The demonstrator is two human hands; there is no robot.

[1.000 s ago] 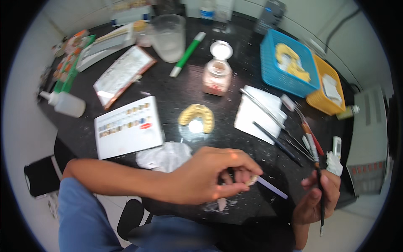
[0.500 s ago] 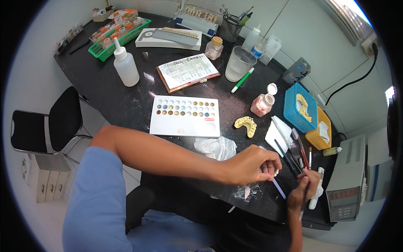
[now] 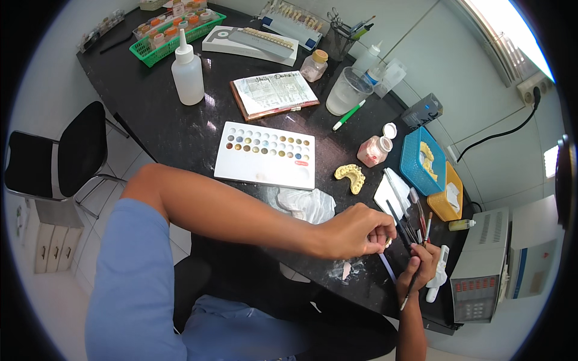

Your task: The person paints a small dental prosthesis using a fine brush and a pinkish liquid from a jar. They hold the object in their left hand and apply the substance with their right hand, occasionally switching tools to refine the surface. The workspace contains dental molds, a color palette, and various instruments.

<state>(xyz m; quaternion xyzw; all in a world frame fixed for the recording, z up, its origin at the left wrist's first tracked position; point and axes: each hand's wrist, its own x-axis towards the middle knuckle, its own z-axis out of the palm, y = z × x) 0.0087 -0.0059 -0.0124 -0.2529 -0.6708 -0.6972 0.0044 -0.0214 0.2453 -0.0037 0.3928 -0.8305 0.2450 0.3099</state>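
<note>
My left hand (image 3: 355,231) reaches across the black table (image 3: 150,114) and pinches a small tooth-coloured piece (image 3: 388,242) between its fingertips. My right hand (image 3: 421,268) sits just to its right, gripping a thin dark brush (image 3: 415,274) whose tip points at the piece. A pale blue strip (image 3: 386,268) lies under both hands, with white powder (image 3: 346,271) spilled beside it. A yellow dental cast (image 3: 352,176) lies on the table beyond my left hand.
A white colour palette (image 3: 268,154), crumpled tissue (image 3: 307,204), several tools on a white pad (image 3: 391,195), a pink powder jar (image 3: 373,150), blue basket (image 3: 421,162) and yellow basket (image 3: 448,192), squeeze bottle (image 3: 188,72), cup (image 3: 348,90), grey machine (image 3: 487,265), black chair (image 3: 60,150).
The view has pulled back and swung, so more of the table shows. Both hands stay together at the near table edge, still holding the small piece and the brush.
</note>
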